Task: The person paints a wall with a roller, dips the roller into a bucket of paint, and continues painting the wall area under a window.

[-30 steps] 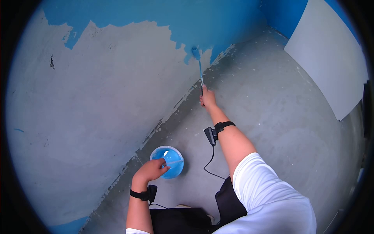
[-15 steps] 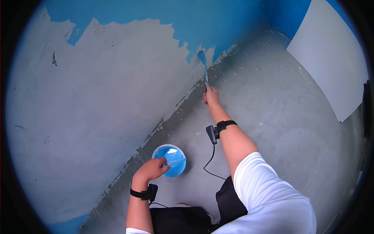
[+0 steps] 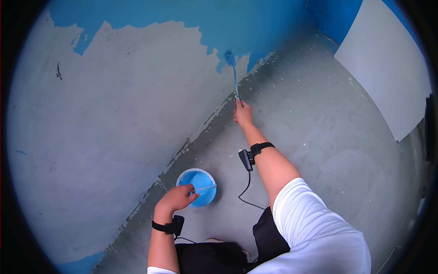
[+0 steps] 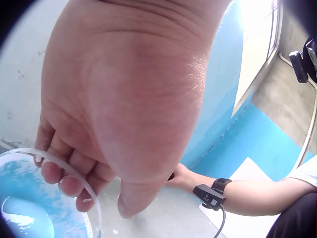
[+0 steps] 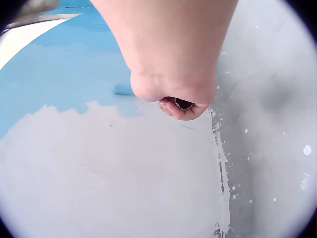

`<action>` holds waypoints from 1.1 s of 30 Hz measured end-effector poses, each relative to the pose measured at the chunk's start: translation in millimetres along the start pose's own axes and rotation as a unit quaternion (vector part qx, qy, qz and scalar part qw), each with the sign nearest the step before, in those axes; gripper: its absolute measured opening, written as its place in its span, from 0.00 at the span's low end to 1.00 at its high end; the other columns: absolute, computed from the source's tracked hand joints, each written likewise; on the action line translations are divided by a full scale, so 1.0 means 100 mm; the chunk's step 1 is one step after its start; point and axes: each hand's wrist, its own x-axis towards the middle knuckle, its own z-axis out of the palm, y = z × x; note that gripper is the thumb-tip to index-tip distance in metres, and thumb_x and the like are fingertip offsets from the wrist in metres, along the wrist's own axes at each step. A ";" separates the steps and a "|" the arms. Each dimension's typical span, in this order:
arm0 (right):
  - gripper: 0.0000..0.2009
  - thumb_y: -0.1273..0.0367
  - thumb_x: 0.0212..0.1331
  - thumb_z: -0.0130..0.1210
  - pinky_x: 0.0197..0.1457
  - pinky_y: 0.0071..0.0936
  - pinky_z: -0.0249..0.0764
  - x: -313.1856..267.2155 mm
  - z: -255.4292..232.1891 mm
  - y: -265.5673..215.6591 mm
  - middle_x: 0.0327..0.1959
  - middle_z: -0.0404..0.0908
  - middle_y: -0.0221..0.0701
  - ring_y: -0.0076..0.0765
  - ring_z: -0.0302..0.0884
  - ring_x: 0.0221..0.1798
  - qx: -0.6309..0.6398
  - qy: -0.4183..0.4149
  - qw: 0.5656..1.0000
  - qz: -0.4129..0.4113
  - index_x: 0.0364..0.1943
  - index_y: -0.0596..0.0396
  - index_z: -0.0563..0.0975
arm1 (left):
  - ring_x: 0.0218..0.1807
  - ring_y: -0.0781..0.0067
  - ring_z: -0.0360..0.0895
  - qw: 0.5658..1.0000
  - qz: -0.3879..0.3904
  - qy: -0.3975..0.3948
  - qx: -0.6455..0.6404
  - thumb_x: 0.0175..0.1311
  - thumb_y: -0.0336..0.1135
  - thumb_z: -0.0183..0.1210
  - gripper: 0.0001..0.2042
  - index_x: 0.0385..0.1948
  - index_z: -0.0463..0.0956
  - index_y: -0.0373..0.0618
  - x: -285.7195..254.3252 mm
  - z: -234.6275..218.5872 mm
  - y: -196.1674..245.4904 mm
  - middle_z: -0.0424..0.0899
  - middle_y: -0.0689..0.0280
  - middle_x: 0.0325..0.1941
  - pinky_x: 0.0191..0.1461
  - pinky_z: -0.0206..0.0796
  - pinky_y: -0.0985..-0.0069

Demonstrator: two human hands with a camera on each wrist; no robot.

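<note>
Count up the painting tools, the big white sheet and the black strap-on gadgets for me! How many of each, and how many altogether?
Blue-coated paint roller: 1
Round, white-rimmed bucket of blue paint: 1
Large, flat white sheet: 1
Black, boxy gadgets strapped to the arms: 2
Total: 5

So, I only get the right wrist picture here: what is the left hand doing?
Observer: The left hand has its fingers curled round the thin white handle of a round, white-rimmed bucket.
Operator: Anything in that bucket?
Observer: Yes, glossy blue paint.
Operator: And what links the right hand to the small blue paint roller? My view hides it.
Observer: A thin, blue-smeared rod, running from the right hand to the roller.
</note>
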 end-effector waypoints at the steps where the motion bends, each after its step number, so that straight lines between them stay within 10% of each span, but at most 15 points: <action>1: 0.13 0.56 0.70 0.47 0.15 0.20 0.54 0.01 -0.02 0.10 0.17 0.65 0.24 0.18 0.59 0.14 0.000 0.000 1.000 -0.001 0.45 0.50 0.72 | 0.42 0.47 0.80 1.000 0.001 0.001 0.001 0.64 0.49 0.55 0.18 0.40 0.79 0.41 -0.01 0.00 0.01 0.84 0.52 0.38 0.46 0.71 0.60; 9: 0.14 0.60 0.68 0.51 0.19 0.26 0.60 0.02 -0.21 0.54 0.16 0.68 0.26 0.22 0.65 0.15 -0.087 0.030 0.987 -0.133 0.33 0.58 0.74 | 0.42 0.46 0.80 1.000 -0.004 0.004 -0.005 0.64 0.49 0.55 0.19 0.39 0.78 0.40 -0.06 -0.01 -0.01 0.84 0.51 0.38 0.45 0.71 0.59; 18: 0.13 0.58 0.69 0.48 0.16 0.20 0.56 0.07 0.03 -0.34 0.18 0.67 0.25 0.19 0.61 0.15 0.065 0.015 0.997 -0.041 0.40 0.54 0.71 | 0.42 0.47 0.80 1.000 0.001 0.000 0.000 0.64 0.49 0.54 0.19 0.40 0.79 0.41 0.01 -0.01 -0.01 0.84 0.52 0.37 0.46 0.71 0.59; 33: 0.12 0.57 0.70 0.47 0.15 0.19 0.53 -0.01 0.08 -0.34 0.20 0.65 0.23 0.17 0.58 0.15 0.025 0.012 0.999 -0.023 0.41 0.50 0.71 | 0.42 0.47 0.80 1.000 0.004 0.003 -0.006 0.64 0.49 0.54 0.19 0.40 0.78 0.40 -0.03 0.01 -0.04 0.84 0.51 0.38 0.46 0.71 0.59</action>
